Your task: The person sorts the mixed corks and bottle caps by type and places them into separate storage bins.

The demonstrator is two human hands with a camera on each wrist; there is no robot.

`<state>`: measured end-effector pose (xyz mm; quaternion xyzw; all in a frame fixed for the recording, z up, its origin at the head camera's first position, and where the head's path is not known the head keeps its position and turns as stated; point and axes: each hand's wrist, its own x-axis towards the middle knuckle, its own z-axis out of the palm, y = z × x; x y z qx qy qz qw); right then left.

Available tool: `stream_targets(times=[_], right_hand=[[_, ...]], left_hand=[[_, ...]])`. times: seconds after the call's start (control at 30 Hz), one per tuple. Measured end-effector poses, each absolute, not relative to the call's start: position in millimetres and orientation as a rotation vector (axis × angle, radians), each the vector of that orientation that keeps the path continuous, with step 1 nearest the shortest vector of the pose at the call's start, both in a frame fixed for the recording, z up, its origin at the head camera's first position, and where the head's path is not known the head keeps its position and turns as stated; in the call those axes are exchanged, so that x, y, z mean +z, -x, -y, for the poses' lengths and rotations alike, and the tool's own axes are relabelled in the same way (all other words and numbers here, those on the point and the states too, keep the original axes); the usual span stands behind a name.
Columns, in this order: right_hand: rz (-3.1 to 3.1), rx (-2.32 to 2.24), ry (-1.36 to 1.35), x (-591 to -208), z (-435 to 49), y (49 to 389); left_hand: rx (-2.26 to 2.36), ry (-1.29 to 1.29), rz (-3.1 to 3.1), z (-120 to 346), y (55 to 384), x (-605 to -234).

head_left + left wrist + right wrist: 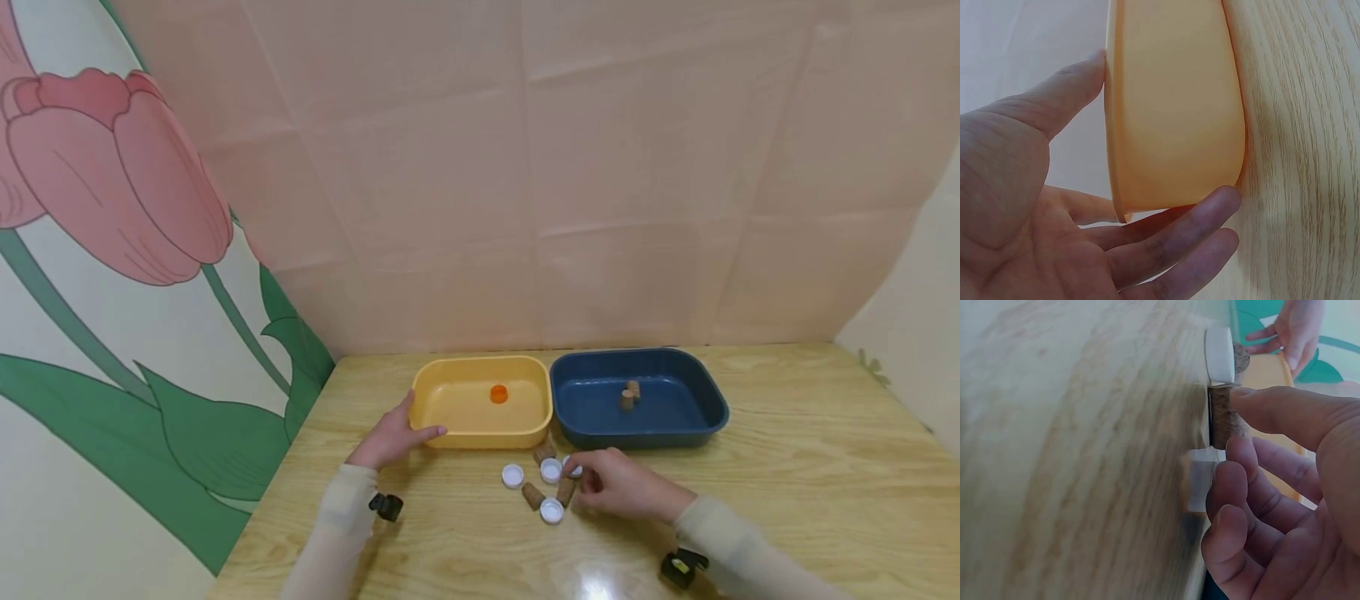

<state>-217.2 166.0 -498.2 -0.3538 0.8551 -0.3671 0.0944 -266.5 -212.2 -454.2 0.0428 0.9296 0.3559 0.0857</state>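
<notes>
My left hand (393, 435) rests at the near left corner of the yellow bin (480, 440). In the left wrist view its thumb touches the rim, and the fairly straight fingers (1210, 209) lie along the corner. My right hand (618, 483) is low over the table, thumb and index finger at the two sides of a cork stopper (1222, 415) that lies there. Its other fingers are loosely curled. Beside it are several white bottle caps (551, 511), one partly hidden by the index finger, and more corks (532, 496).
An orange cap (498, 393) lies inside the yellow bin. Touching that bin's right side stands a dark blue bin (637, 440) with corks (627, 400) in it. Both bins stand toward the back of the wooden table (802, 467), before a pink-covered wall (637, 208).
</notes>
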Motion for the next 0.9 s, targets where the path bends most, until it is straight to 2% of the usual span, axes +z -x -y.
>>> stream_targets(times=[0.9], right_hand=[[-2.572,-1.022,0.992,-501,-155,217]], left_hand=[[1.049,-0.118,-2.757,214,266,-454]])
